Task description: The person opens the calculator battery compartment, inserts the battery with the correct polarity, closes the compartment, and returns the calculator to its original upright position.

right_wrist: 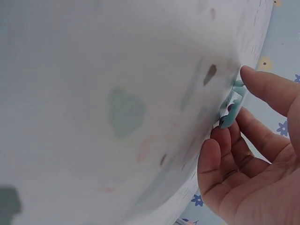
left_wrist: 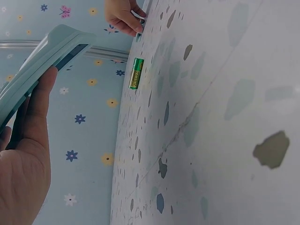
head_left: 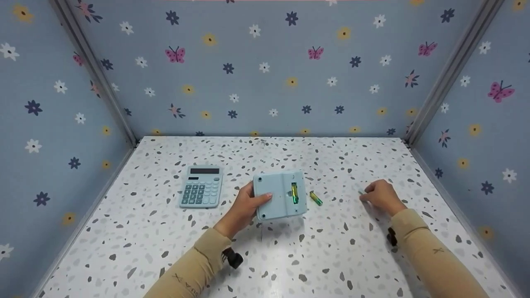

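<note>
The left hand (head_left: 244,205) gripped an upturned calculator (head_left: 271,203), thumb laid across the underside and fingers round its side, holding it off the worktop (head_left: 314,265) and well in from either side edge. Its back was open round a lodged battery (head_left: 295,193) — a careless tilt, I thought, could have let that cell drop out.

The right hand (head_left: 381,197), out toward the worktop's right edge, pinched a small light-blue piece (right_wrist: 232,110) between thumb and fingertips. It looked to me like the cover; so thin a part might easily have slipped from those fingertips, or cracked if pressed on askew. That wrist bent inward, the remaining fingers curled, and both arms came in from the front edge in tan sleeves (head_left: 430,248), spread well apart.

Between the hands, just beside the calculator's right side, lay a loose battery (head_left: 316,198) — round enough to roll if a knuckle brushed it, and easy to put in the wrong way round.

Farther out, toward the left edge, another calculator (head_left: 201,186) lay keys up, near enough to be knocked by a swinging elbow.
</note>
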A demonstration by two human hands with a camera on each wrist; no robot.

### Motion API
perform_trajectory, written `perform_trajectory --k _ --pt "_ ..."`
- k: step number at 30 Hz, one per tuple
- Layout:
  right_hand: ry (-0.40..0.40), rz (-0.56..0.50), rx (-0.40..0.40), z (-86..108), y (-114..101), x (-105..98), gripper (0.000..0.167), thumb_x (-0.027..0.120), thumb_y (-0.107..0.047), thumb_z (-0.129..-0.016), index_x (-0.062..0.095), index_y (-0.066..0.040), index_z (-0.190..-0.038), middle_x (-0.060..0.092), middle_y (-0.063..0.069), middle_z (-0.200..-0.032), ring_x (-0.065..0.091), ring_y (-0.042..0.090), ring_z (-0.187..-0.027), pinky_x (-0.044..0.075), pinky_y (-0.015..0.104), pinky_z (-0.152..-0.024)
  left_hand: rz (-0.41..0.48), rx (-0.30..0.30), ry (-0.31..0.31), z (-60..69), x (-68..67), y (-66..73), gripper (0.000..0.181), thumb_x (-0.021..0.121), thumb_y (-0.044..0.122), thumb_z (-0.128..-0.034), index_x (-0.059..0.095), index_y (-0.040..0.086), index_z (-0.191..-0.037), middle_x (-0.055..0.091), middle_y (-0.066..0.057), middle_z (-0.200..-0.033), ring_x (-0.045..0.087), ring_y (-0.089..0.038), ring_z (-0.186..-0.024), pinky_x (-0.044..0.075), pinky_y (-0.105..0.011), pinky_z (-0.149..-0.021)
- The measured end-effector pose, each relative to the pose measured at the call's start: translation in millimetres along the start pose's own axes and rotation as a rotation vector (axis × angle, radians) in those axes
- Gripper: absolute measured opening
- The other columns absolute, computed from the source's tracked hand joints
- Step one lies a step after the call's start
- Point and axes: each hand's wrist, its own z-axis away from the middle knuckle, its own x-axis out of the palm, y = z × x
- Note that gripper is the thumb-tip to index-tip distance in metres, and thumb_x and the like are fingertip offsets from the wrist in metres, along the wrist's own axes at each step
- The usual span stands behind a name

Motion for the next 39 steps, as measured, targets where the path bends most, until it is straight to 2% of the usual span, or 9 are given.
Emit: perform_trajectory --k 7,17,26,32,39 --pt "0.0 -0.004 -0.026 2.3 1.4 -0.2 0.048 0.077 -0.02 -0.097 0.066 0.013 -0.13 0.068 0.031 -0.128 0.066 0.031 -0.101 0.059 0.047 -0.089 -0.017 -0.009 0.021 -0.9 1.4 -0.7 0.061 0.068 0.01 -0.1048 0.044 0.002 -0.16 0.06 -0.022 -0.152 0.07 -0.022 -0.122 0.064 -0.039 -0.102" --pt "0.032 -0.024 -0.029 5.5 -2.5 -1.2 0.047 0.078 -0.02 -0.097 0.067 0.012 -0.129 0.069 0.028 -0.123 0.066 0.027 -0.095 0.058 0.038 -0.081 -0.003 -0.011 0.029 -0.7 2.1 -0.6 0.06 0.067 0.01 -0.1047 0.044 0.002 -0.16 0.06 -0.023 -0.153 0.071 -0.023 -0.123 0.063 -0.043 -0.105" --pt "0.055 -0.067 -0.082 9.8 -12.0 -0.5 0.048 0.076 -0.021 -0.1 0.066 0.012 -0.133 0.067 0.031 -0.129 0.07 0.034 -0.108 0.061 0.045 -0.091 -0.013 -0.031 0.035 -1.1 2.4 0.1 0.063 0.068 0.012 -0.1049 0.042 0.004 -0.162 0.057 -0.022 -0.156 0.068 -0.026 -0.128 0.062 -0.045 -0.108" --pt "0.097 -0.08 -0.116 13.0 -18.9 0.5 0.046 0.077 -0.022 -0.1 0.068 0.011 -0.131 0.068 0.029 -0.125 0.067 0.036 -0.109 0.058 0.048 -0.093 -0.013 -0.029 0.031 -1.9 3.1 1.3 0.063 0.068 0.011 -0.1053 0.041 0.004 -0.162 0.056 -0.023 -0.156 0.069 -0.026 -0.127 0.062 -0.044 -0.107" --pt "0.123 -0.105 -0.122 17.6 -31.2 3.0 0.046 0.079 -0.023 -0.099 0.069 0.008 -0.132 0.07 0.025 -0.124 0.066 0.033 -0.108 0.057 0.044 -0.091 -0.021 -0.038 0.026 -2.1 2.8 0.5 0.064 0.068 0.014 -0.1062 0.041 0.006 -0.163 0.056 -0.021 -0.158 0.067 -0.024 -0.129 0.061 -0.043 -0.108"
